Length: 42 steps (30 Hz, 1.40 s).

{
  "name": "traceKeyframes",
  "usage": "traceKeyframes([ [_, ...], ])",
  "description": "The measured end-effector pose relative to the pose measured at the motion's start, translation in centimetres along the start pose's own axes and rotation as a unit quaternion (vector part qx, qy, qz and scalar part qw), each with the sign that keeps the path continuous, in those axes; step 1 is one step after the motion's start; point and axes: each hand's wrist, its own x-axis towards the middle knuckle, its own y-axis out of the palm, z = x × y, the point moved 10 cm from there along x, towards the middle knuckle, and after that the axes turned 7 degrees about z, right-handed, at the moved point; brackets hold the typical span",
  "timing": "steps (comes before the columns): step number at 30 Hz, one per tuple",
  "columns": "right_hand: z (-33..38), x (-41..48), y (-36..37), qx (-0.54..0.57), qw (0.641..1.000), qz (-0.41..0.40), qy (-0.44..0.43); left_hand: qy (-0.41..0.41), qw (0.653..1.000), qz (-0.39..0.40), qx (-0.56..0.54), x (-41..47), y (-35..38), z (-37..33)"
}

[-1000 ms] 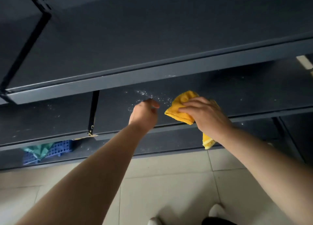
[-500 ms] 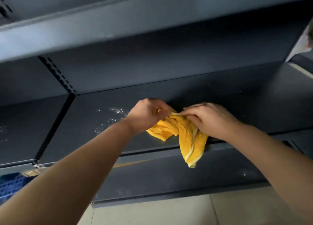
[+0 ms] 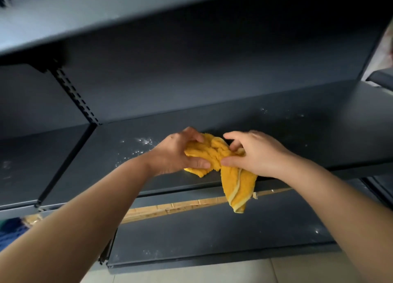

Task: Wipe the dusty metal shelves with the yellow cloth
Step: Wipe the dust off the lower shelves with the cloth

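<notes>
A crumpled yellow cloth (image 3: 219, 155) is held over the front of the middle dark metal shelf (image 3: 297, 138). My left hand (image 3: 176, 153) grips its left end and my right hand (image 3: 257, 155) grips its right part. One loose end of the cloth hangs down past the shelf's front edge. White dust specks (image 3: 144, 142) lie on the shelf just left of my left hand, and more lie at the back right. Part of the cloth is hidden under my fingers.
An upper shelf (image 3: 106, 16) overhangs close above. A lower shelf (image 3: 234, 236) has dust specks and a tan strip (image 3: 180, 207) along its back. A slotted upright (image 3: 74, 95) divides the bays at left. Something blue (image 3: 10, 231) sits at lower left. Tiled floor (image 3: 212, 272) lies below.
One second ago only my right hand held the cloth; my left hand has since taken hold too. The cloth is now bunched between both hands, and the view has risen and moved closer.
</notes>
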Motion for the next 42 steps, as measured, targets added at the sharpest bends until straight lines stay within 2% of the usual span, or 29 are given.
traceKeyframes([
  [4,0.7,-0.3,-2.6,0.011,0.998,-0.062,0.010,-0.035,0.993,-0.001,0.112,0.5,0.5,-0.8],
  [9,-2.2,-1.2,-6.9,-0.111,0.979,-0.134,0.105,-0.006,0.978,0.012,0.206,0.7,-1.5,-1.0],
  [11,-2.7,-1.3,-7.3,-0.141,0.973,-0.140,0.121,-0.011,0.973,0.025,0.229,0.2,-3.2,-0.2],
  [14,-1.5,-1.2,-5.5,-0.148,0.978,-0.116,0.095,-0.015,0.962,0.096,0.254,-0.1,-3.4,0.3],
  [16,-0.8,-1.5,-4.7,-0.121,0.983,-0.116,0.068,0.023,0.972,0.028,0.230,0.4,-4.5,-1.7],
  [18,-1.0,-2.2,-5.1,-0.104,0.983,-0.137,0.066,0.096,0.982,-0.034,0.162,0.7,-4.4,-4.6],
  [20,-1.6,-2.7,-5.4,-0.113,0.981,-0.135,0.087,0.172,0.978,-0.017,0.117,0.9,-1.8,-7.0],
  [22,-2.0,-3.1,-5.3,-0.128,0.979,-0.121,0.108,0.212,0.967,0.007,0.143,1.2,1.5,-7.9],
  [24,-2.2,-3.2,-5.1,-0.124,0.977,-0.126,0.120,0.180,0.964,0.036,0.194,1.8,4.2,-6.2],
  [26,-1.9,-2.8,-4.7,-0.110,0.978,-0.129,0.119,0.109,0.972,0.040,0.203,2.3,4.9,-3.1],
  [29,-0.8,-1.3,-3.1,-0.093,0.984,-0.111,0.107,0.035,0.987,-0.004,0.156,2.2,3.4,0.3],
  [34,3.3,0.9,-0.2,-0.064,0.992,-0.104,0.031,-0.028,0.982,-0.039,0.180,0.6,1.4,3.9],
  [39,9.0,3.0,3.9,-0.070,0.995,-0.049,-0.045,-0.132,0.983,-0.130,0.015,-1.8,-1.7,8.6],
  [42,11.6,4.1,6.1,-0.068,0.994,0.003,-0.086,-0.146,0.971,-0.177,-0.061,-2.3,-2.6,9.2],
])
